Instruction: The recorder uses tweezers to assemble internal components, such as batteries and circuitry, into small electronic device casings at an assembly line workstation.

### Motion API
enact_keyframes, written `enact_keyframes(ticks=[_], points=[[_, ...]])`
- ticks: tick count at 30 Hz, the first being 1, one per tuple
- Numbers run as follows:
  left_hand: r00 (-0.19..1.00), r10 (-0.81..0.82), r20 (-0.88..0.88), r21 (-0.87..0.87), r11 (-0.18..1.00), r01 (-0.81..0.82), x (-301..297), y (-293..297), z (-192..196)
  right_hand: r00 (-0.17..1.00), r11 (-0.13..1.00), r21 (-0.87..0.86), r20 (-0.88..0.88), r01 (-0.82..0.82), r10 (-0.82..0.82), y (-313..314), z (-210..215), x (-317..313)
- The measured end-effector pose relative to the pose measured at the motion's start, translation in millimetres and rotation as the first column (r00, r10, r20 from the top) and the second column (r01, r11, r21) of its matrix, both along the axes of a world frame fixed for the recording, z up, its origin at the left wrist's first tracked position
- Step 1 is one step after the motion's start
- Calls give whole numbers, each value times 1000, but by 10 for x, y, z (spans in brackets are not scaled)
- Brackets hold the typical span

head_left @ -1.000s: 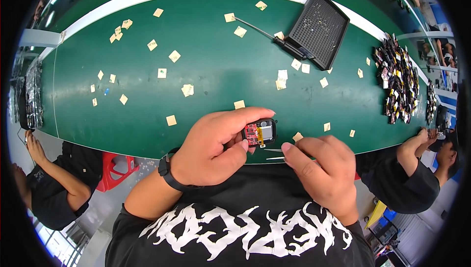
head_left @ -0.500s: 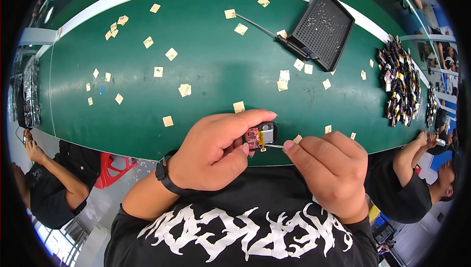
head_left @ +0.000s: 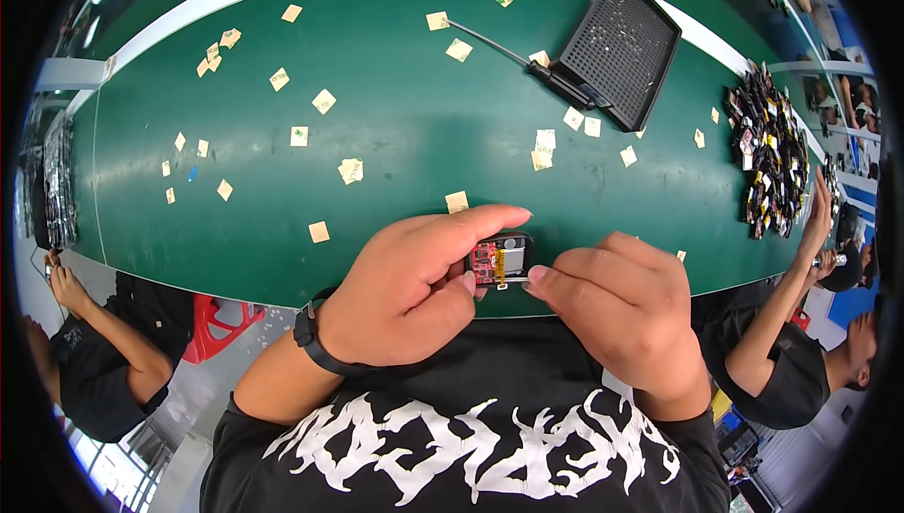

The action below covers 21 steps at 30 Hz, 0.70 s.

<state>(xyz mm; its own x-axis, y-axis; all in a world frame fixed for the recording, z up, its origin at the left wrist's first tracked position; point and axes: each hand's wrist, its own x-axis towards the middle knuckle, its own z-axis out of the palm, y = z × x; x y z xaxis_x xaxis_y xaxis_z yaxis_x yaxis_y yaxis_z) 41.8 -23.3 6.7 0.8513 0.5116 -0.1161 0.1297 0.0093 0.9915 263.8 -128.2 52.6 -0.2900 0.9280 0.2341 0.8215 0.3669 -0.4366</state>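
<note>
My left hand [head_left: 414, 292] grips a small black electronic device [head_left: 501, 260] with an open back, showing a red circuit board and a yellow strip. It hovers at the near edge of the green table [head_left: 395, 164]. My right hand [head_left: 626, 310] pinches a thin metal tool whose tip touches the right side of the device. A black band sits on my left wrist.
Several small tan paper squares [head_left: 350, 170] lie scattered over the table. A black perforated tray [head_left: 620, 49] and a long screwdriver [head_left: 527, 61] rest at the far right. A heap of small dark parts [head_left: 767, 160] lies at the right end. Other people sit at both sides.
Both hands have shifted slightly up and together. My right hand has brought the thin tool in against the device's right side.
</note>
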Motion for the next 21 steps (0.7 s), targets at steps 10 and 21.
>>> enact_keyframes(ticks=[10,21], points=[[1000,-5,-12,36,999,5,24,-13,-7,998,999,4,22,-51,51,60,-1,50],[999,25,-37,111,994,-21,83,-38,77,976,999,0,214,44,-43,-16,229,16]])
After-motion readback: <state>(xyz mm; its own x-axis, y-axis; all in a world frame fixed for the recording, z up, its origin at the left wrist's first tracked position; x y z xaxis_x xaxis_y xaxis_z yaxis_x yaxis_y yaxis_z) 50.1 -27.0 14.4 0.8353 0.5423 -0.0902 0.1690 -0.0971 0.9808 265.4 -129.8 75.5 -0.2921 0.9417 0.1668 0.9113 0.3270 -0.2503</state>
